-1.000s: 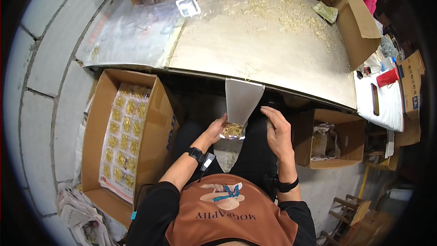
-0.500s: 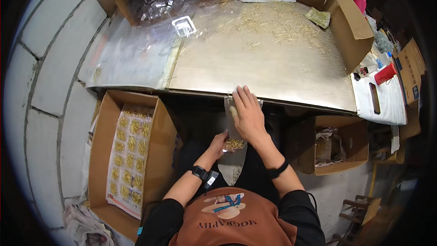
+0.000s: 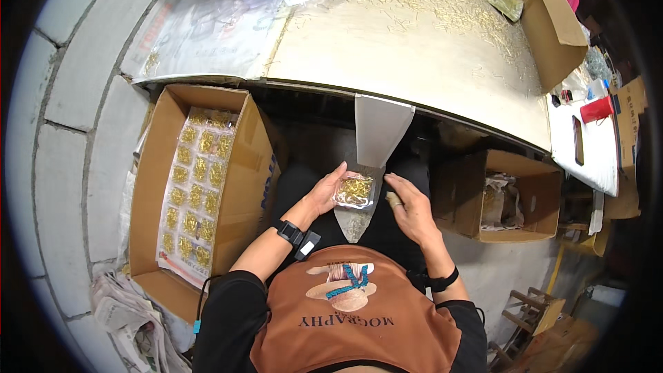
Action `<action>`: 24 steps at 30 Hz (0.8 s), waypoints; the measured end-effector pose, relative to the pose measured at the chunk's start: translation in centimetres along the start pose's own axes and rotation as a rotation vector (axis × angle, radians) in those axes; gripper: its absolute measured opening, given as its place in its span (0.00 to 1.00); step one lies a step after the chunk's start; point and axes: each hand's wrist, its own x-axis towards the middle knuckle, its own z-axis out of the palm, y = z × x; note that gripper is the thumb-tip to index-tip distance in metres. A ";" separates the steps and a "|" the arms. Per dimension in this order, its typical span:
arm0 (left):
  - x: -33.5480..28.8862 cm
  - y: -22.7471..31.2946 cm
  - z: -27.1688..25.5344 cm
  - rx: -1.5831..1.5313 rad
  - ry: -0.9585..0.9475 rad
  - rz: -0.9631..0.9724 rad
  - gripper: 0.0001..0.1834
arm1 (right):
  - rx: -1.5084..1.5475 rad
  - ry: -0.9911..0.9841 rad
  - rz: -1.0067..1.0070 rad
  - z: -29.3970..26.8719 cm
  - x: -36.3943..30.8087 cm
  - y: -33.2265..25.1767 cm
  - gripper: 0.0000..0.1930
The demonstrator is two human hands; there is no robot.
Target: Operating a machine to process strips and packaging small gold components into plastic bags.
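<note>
My left hand point(image 3: 324, 192) grips a small clear plastic box point(image 3: 354, 191) by its left side. Small gold metal pieces, too fine to name, fill the box. To the right of the box and apart from it is my right hand point(image 3: 411, 207); its fingers are extended and nothing is in them. Both hands are above my lap. A grey-white flat chute point(image 3: 383, 128) slopes down from the table edge toward the box. Below the box, a pointed clear sheet point(image 3: 355, 224) shows between my legs.
The table point(image 3: 345, 59) bears scattered gold pieces point(image 3: 442, 3) toward its far side. At left, a cardboard box point(image 3: 238, 141) contains rows of filled clear boxes point(image 3: 197, 197). Another cardboard box point(image 3: 518, 235) stands at right. A phone point(image 3: 578, 139) and red cup point(image 3: 597, 108) lie at far right.
My right hand has come away from the table edge and chute, down to the right of the clear box. The box now lies flatter in view in my left hand. The view has shifted downward.
</note>
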 end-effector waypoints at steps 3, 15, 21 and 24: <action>-1.4 1.2 2.8 0.153 0.019 0.035 0.29 | -0.079 0.010 -0.141 0.9 1.0 -1.2 0.22; -1.6 1.3 8.5 0.196 0.202 0.426 0.17 | -0.332 0.096 -0.383 2.2 1.4 -3.2 0.24; -2.5 2.3 9.8 0.272 0.219 0.420 0.11 | -0.140 0.167 -0.312 0.9 1.4 -2.9 0.27; -2.5 2.0 9.3 0.259 0.178 0.436 0.12 | -0.260 0.101 -0.357 1.0 1.4 -3.9 0.30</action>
